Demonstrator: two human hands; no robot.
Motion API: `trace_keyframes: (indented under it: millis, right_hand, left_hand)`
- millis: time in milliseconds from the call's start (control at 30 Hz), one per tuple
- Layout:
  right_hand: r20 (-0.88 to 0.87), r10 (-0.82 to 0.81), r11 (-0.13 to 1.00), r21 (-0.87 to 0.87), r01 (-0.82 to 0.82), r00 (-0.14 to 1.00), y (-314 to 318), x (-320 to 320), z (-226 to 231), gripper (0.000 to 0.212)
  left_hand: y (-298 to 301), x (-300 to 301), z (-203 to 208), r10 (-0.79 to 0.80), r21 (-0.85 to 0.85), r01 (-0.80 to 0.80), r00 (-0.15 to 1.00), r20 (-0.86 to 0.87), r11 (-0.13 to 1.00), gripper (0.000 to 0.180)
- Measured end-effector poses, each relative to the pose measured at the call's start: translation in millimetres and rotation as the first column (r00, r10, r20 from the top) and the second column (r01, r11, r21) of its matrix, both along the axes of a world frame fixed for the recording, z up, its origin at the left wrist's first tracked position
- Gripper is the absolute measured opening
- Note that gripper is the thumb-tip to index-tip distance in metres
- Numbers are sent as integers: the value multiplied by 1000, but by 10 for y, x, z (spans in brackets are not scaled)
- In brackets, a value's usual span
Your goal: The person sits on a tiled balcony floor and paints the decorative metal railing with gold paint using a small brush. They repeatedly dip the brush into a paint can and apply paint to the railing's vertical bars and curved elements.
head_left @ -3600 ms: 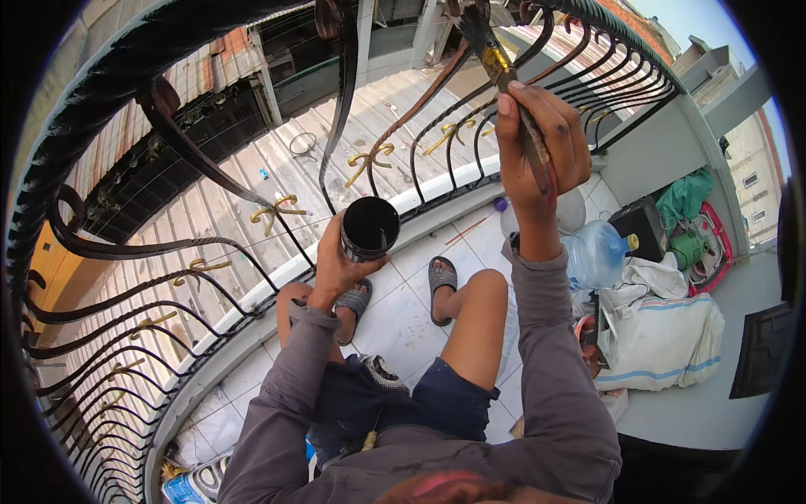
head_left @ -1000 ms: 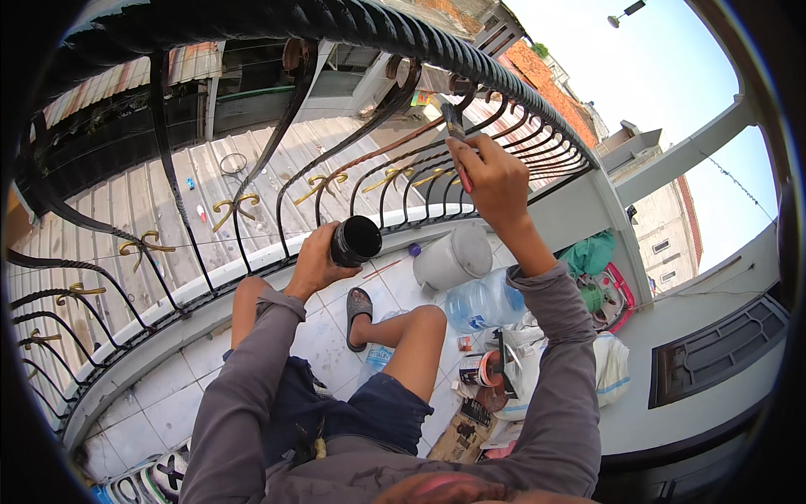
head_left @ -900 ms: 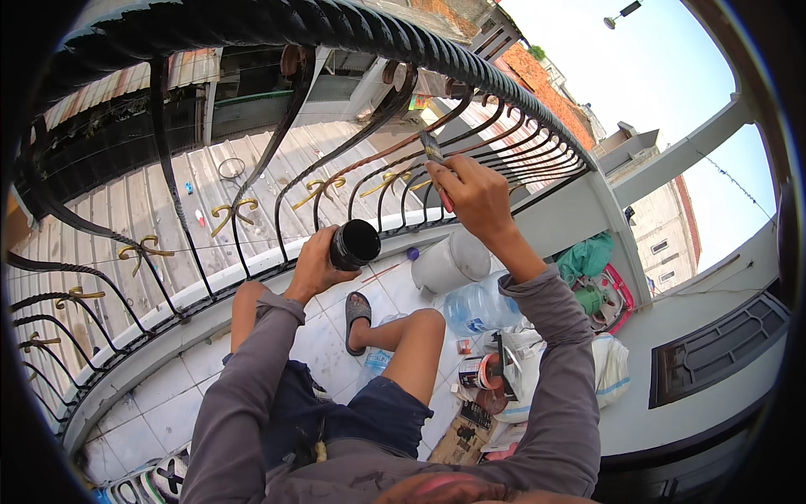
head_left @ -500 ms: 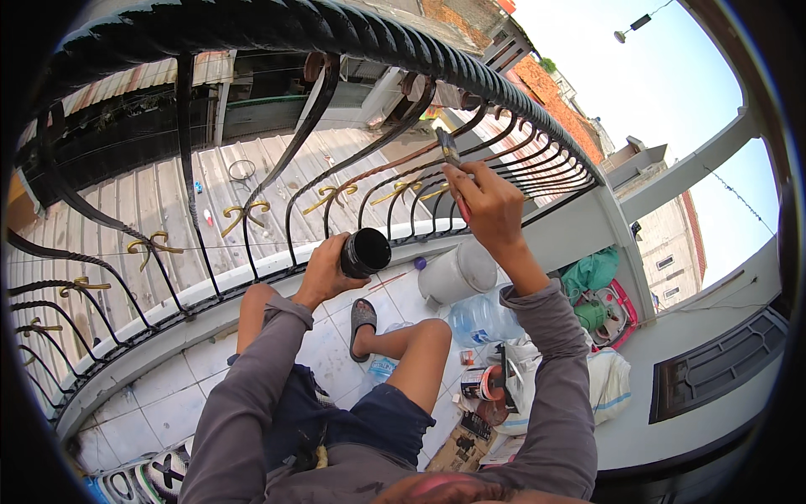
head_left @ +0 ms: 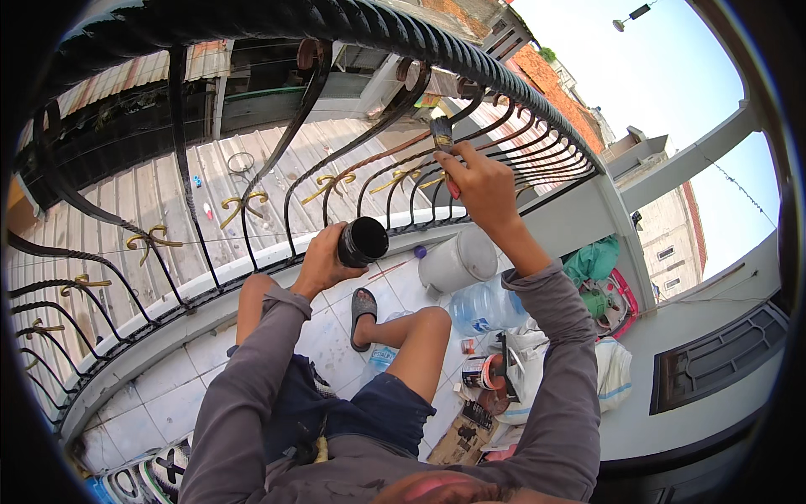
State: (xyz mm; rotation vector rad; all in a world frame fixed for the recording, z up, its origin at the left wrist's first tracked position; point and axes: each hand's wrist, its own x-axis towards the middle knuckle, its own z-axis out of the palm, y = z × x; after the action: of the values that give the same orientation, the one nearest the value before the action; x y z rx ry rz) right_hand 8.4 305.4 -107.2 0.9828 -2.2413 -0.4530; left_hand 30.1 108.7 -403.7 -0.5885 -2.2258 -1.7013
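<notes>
My left hand (head_left: pixel 321 262) is wrapped round a small dark tub (head_left: pixel 363 242), its round mouth tilted toward me and its inside black. In my right hand (head_left: pixel 484 186) is a paintbrush (head_left: pixel 442 134) with dark bristles pointing up and a red handle, part of it hidden by my fingers. The bristles overlap the bars of a curved metal railing (head_left: pixel 178 126) in view; whether they touch cannot be made out. Most of the railing is glossy black, with gold scroll ornaments (head_left: pixel 244 207). One bar (head_left: pixel 369 160) beyond the tub looks reddish brown.
A white bucket (head_left: pixel 457 262) stands by the low wall, beside a large clear water bottle (head_left: pixel 487 307). Nearer me are an open paint can (head_left: pixel 480 372), cardboard (head_left: pixel 462 437) and white sacks (head_left: pixel 611 370). Beyond the railing lies a corrugated roof (head_left: pixel 218 181).
My right hand and the brush have shifted slightly up and left against the railing. The tub in my left hand has moved a little, its mouth slightly higher.
</notes>
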Motion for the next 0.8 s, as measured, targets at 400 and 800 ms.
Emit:
trace_keyframes:
  millis: [400, 800]
  right_hand:
    - [-9, 73, 996, -46, -73, 997, 44, -19, -154, 27]
    - [-71, -71, 981, -185, 57, 995, -22, -17, -213, 28]
  left_hand:
    - [1, -3, 9, 30, -21, -30, 999, -27, 999, 95]
    - [-3, 6, 13, 2, -11, -2, 1000, 10, 1000, 96]
